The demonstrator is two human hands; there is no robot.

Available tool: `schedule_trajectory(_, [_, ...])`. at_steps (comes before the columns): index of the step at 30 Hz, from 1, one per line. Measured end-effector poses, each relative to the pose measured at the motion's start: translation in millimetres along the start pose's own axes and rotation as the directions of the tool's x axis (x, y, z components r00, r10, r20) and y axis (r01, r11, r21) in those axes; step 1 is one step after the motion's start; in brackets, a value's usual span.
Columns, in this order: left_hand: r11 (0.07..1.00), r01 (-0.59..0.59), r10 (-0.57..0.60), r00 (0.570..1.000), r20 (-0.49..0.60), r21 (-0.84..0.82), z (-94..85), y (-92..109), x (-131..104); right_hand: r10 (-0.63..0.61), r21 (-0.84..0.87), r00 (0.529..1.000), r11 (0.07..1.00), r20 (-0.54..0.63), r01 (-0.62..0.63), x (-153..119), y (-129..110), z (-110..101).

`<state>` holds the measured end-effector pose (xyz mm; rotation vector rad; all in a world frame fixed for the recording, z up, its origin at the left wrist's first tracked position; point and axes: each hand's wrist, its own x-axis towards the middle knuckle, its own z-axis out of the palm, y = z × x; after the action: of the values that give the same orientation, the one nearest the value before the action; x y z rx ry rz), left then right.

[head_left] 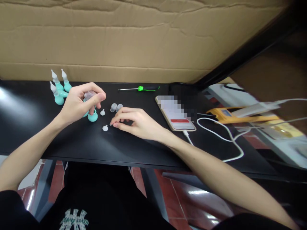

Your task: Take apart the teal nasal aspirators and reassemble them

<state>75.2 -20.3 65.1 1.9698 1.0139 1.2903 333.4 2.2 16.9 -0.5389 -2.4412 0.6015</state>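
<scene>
Left hand (85,99): closed loosely, thumb and curled fingers around a translucent plastic nozzle part (88,95). Fingers cover much of it, exact shape unclear. Open teal squeeze bulb (92,115) just below, about 6 o'clock; second teal bulb (85,110) mostly hidden behind the fingers. Can't tell if either is touched.

Right hand (134,122): fingers bent, thumb and index tips nearly together low over black table (115,145). Can't tell whether anything tiny is pinched. White funnel-shaped piece (105,128) near those tips at 9 o'clock, another white funnel piece (102,112) at 10; clear round cups (116,108) at 12, partly blocked by the fingers.

From left hand, at 9 to 10 o'clock: teal bulb aspirators (59,98) with pale tips, upright, overlapping; a teal piece among them runs behind the hand. From right hand: screwdriver (148,88) at 12 to 1, phone (176,116) at 3, screen partly pixelated. Far right smeared.
</scene>
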Motion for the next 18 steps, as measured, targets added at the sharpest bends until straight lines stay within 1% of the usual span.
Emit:
schedule_trajectory(2, [1.0, 0.0, 0.0, 1.0, 0.005, 0.005, -0.3, 0, 0, -0.024, -0.042, 1.0, 0.999, -0.001, 0.024, -3, 5, 7])
schedule_trajectory(5, [1.0, -0.006, 0.006, 1.0, 0.009, 0.02, -0.4, 0, 0, -0.098, -0.186, 0.995, 0.978, -0.014, 0.093, -7, 7, 14])
schedule_trajectory(7, [0.999, -0.014, 0.014, 1.0, 0.007, 0.034, -0.1, 0, 0, -0.137, -0.245, 0.99, 0.961, -0.022, 0.127, -8, 7, 17])
schedule_trajectory(13, [0.999, -0.019, 0.019, 1.0, 0.011, 0.043, 0.9, 3, 0, -0.168, -0.263, 0.985, 0.953, -0.038, 0.153, -10, 8, 19])
schedule_trajectory(18, [0.998, -0.015, 0.014, 1.0, 0.018, 0.056, 0.5, 1, 0, -0.165, -0.268, 0.985, 0.952, -0.039, 0.149, -11, 7, 17])
